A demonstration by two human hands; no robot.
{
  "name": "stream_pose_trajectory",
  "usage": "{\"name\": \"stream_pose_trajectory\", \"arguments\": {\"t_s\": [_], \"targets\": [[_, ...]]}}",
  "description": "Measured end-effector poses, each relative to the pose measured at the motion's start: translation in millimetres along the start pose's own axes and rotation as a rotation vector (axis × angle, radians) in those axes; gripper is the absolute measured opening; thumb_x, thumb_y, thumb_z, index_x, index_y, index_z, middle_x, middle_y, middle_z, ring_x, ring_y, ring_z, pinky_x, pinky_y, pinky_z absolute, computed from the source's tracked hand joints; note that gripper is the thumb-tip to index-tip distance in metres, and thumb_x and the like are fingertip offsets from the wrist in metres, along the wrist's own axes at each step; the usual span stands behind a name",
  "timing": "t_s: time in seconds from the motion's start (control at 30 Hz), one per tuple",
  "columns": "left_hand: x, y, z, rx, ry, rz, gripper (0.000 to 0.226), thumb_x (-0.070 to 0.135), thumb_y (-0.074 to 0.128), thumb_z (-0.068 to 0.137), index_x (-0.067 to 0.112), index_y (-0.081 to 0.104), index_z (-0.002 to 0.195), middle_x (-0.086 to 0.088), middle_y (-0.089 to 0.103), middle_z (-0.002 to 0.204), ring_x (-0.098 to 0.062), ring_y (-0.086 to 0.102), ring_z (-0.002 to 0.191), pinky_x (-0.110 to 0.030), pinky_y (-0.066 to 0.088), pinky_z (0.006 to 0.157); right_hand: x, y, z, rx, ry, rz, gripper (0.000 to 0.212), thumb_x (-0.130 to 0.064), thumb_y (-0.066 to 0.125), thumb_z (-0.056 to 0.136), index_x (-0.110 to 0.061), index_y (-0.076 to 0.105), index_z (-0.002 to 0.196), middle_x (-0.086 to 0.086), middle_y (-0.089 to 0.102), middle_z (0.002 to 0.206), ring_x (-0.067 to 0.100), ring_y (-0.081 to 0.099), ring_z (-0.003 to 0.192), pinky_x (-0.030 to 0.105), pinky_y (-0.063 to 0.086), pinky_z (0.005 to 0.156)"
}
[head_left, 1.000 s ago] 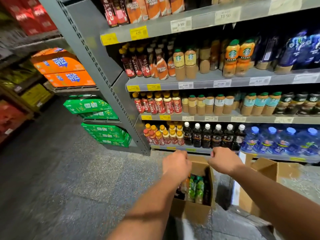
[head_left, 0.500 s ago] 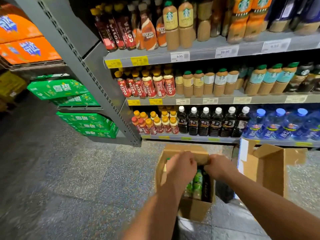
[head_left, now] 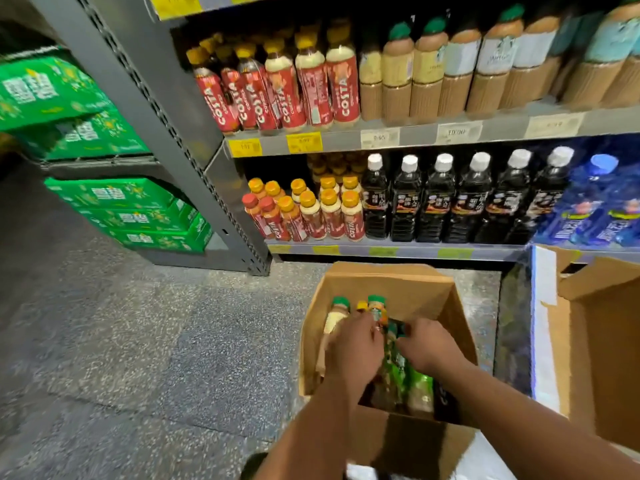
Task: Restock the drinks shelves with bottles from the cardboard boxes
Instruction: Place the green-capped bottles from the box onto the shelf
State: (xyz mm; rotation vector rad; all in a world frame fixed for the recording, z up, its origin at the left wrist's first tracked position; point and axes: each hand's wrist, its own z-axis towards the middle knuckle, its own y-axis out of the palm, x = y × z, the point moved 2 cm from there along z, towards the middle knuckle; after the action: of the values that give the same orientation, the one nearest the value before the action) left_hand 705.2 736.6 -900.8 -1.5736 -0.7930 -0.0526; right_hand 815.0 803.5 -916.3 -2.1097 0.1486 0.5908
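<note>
An open cardboard box [head_left: 391, 282] sits on the floor [head_left: 156, 341], just in front of the bottom shelf [head_left: 408, 251]. Its flaps stand up and its top is wide open. A second box [head_left: 602, 327] stands just beside it on the right, with a thin strip of floor between them. To the left the floor is open, up to the grey post [head_left: 145, 98] at the end of the shelves.

Both hands are down inside the box, among the bottles. The left hand [head_left: 353, 344] has its fingers curled round a bottle [head_left: 378, 308] with a green cap and an orange label. The right hand [head_left: 431, 348] reaches the top of a green bottle [head_left: 398, 367]. It is too blurry to tell if that hand grips it.

The red bottles [head_left: 341, 84] on the upper shelf say COSTA, and so do the small ones [head_left: 353, 220] on the bottom shelf. Beside those stand black bottles [head_left: 438, 202] with white caps, then blue bottles [head_left: 588, 209]. Tan bottles [head_left: 426, 77] fill the upper shelf on the right. The price tags [head_left: 304, 142] are yellow and white, too blurry to read. Green cases [head_left: 131, 209] with white writing are stacked past the post.

The floor is grey and speckled.
</note>
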Motion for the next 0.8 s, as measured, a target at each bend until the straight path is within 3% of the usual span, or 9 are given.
{"name": "stream_pose_trajectory", "arguments": {"t_s": [0.07, 0.17, 0.27, 0.33, 0.43, 0.5, 0.7, 0.8], "targets": [[-25, 26, 16, -0.001, -0.076, -0.041, 0.025, 0.021, 0.041, 0.097, 0.02, 0.058, 0.116, 0.0, 0.06, 0.109, -0.021, 0.058, 0.101, -0.03, 0.044, 0.078, 4, 29, 22, 0.025, 0.007, 0.075, 0.022, -0.032, 0.053, 0.09, -0.014, 0.063, 0.098, 0.014, 0.066, 0.105, 0.032, 0.062, 0.098, 0.031, 0.046, 0.074], [-61, 50, 41, 0.056, -0.24, 0.087, 0.031, 0.017, 0.042, 0.095, 0.014, 0.05, 0.125, -0.005, 0.054, 0.125, -0.026, 0.052, 0.115, -0.035, 0.042, 0.095, 6, 65, 48, 0.056, 0.075, 0.167, 0.038, -0.039, 0.056, 0.09, -0.008, 0.06, 0.112, 0.016, 0.064, 0.116, 0.034, 0.06, 0.108, 0.033, 0.047, 0.082], [-83, 71, 46, -0.043, -0.475, 0.074, 0.038, 0.02, 0.046, 0.096, 0.007, 0.039, 0.131, -0.011, 0.05, 0.133, -0.029, 0.049, 0.123, -0.035, 0.04, 0.098, 9, 93, 65, 0.035, 0.143, 0.278, 0.047, -0.044, 0.064, 0.082, -0.003, 0.063, 0.105, 0.014, 0.067, 0.108, 0.035, 0.063, 0.101, 0.029, 0.045, 0.072], [-93, 88, 45, -0.096, -0.523, 0.077, 0.049, 0.03, 0.049, 0.097, 0.003, 0.035, 0.135, -0.012, 0.05, 0.135, -0.028, 0.047, 0.126, -0.034, 0.039, 0.1, 9, 105, 71, 0.037, 0.164, 0.317, 0.049, -0.044, 0.07, 0.076, -0.002, 0.066, 0.1, 0.015, 0.069, 0.102, 0.034, 0.066, 0.094, 0.028, 0.045, 0.067], [-102, 95, 54, -0.049, -0.614, 0.043, 0.045, 0.034, 0.048, 0.096, 0.005, 0.044, 0.13, -0.01, 0.053, 0.132, -0.026, 0.05, 0.124, -0.033, 0.04, 0.098, 7, 112, 78, 0.069, 0.212, 0.358, 0.055, -0.044, 0.077, 0.063, -0.003, 0.066, 0.099, 0.013, 0.069, 0.096, 0.03, 0.067, 0.087, 0.032, 0.053, 0.07], [-103, 95, 60, -0.068, -0.627, 0.018, 0.044, 0.033, 0.049, 0.095, 0.006, 0.046, 0.129, -0.01, 0.051, 0.132, -0.026, 0.049, 0.123, -0.033, 0.04, 0.099, 7, 113, 84, 0.057, 0.269, 0.389, 0.06, -0.043, 0.079, 0.057, -0.005, 0.064, 0.101, 0.012, 0.068, 0.098, 0.029, 0.066, 0.087, 0.033, 0.055, 0.073], [-107, 92, 69, -0.11, -0.649, -0.247, 0.039, 0.024, 0.044, 0.096, 0.005, 0.034, 0.128, -0.015, 0.051, 0.131, -0.032, 0.052, 0.12, -0.039, 0.04, 0.099, 9, 119, 95, 0.046, 0.358, 0.43, 0.061, -0.04, 0.077, 0.063, -0.008, 0.06, 0.112, 0.012, 0.064, 0.109, 0.028, 0.063, 0.094, 0.029, 0.05, 0.074], [-108, 89, 66, -0.129, -0.66, -0.369, 0.04, 0.024, 0.049, 0.092, 0.006, 0.036, 0.126, -0.012, 0.054, 0.127, -0.032, 0.053, 0.118, -0.036, 0.041, 0.098, 11, 115, 93, -0.004, 0.363, 0.519, 0.06, -0.03, 0.075, 0.067, -0.008, 0.053, 0.117, 0.013, 0.062, 0.109, 0.03, 0.061, 0.096, 0.038, 0.053, 0.085]]}}
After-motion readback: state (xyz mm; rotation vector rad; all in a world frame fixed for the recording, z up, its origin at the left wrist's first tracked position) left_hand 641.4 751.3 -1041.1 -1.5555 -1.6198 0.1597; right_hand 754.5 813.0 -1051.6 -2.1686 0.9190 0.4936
